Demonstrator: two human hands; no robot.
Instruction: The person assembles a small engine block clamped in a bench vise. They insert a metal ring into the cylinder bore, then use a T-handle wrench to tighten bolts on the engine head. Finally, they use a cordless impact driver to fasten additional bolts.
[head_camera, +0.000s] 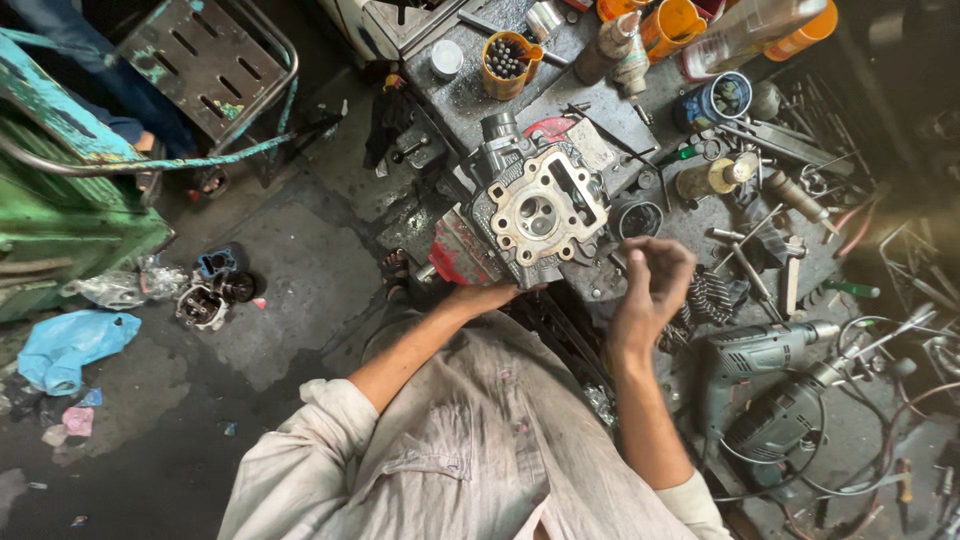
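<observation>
Greasy metal on a dull, oil-stained bench

The engine head (535, 215) is rough cast metal, matt grey, with a paler gasket face. The workbench (480, 95) is dark, grimy metal. Two drills (770, 390) have dusty grey plastic shells. The orange cups (672, 25) look like glossy plastic. The shirt (470, 450) is pale, stained cloth. The green machine (60, 200) shows chipped, worn paint.
</observation>
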